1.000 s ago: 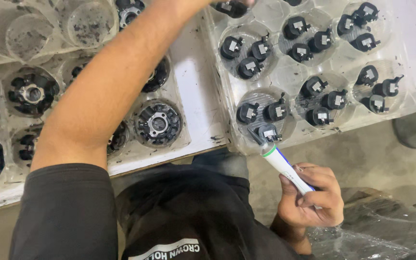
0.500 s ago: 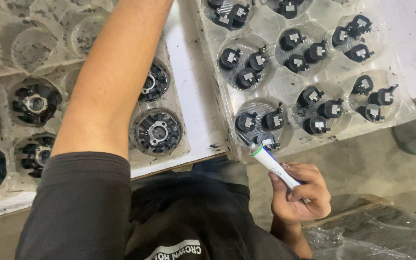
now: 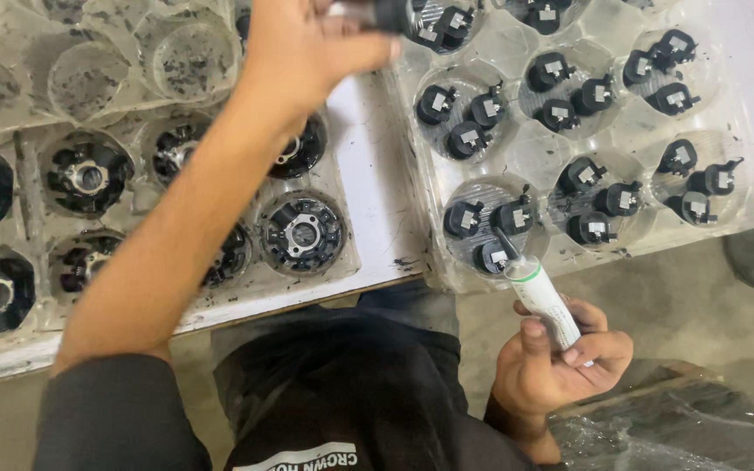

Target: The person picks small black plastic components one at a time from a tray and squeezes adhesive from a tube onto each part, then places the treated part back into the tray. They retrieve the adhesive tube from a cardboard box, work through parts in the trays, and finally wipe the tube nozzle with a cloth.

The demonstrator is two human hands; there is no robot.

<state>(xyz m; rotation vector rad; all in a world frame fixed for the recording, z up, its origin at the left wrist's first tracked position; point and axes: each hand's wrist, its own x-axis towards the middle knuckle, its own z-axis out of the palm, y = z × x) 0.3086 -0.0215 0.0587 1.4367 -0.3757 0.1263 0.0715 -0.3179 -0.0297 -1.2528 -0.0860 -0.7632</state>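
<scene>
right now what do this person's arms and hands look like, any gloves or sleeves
Both hands are bare, with no gloves, rings or watch showing. The left hand leads back along a bare forearm to a dark grey sleeve pushed up near the elbow. The right hand shows only to the wrist, so its sleeve cannot be seen.

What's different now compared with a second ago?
The left hand, earlier reaching out past the top edge, has drawn back into view and now grips a small black part. The right hand still holds the white tube, nozzle toward the clear tray of black parts. The trays have not moved.
</scene>
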